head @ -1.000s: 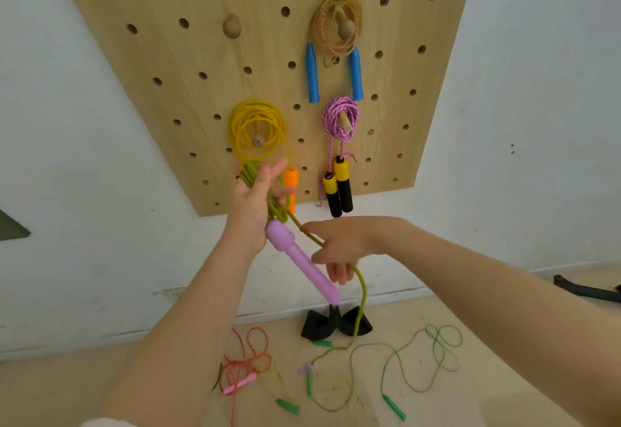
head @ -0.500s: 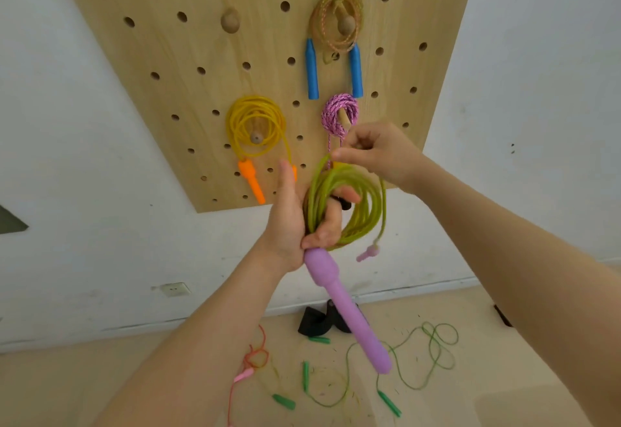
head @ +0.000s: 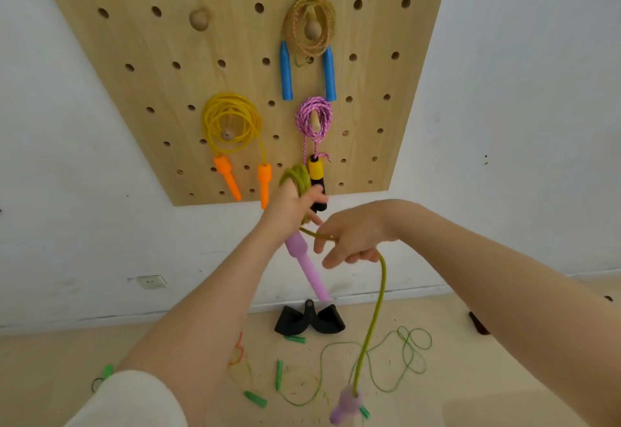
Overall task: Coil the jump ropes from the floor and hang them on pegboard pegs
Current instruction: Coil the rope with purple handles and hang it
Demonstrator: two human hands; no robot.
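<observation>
on pale floor (head: 100, 352) below pegboard (head: 235, 57): loose green ropes (head: 396, 359); white wall (head: 521, 124)

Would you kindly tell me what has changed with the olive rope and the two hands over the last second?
Half a second ago the right hand pinched the coil's top near the pink rope; it has since dropped, feeding the olive rope whose second purple handle now dangles low. The left hand still grips the coil and first purple handle. The three hung ropes and free peg are unchanged.
</observation>
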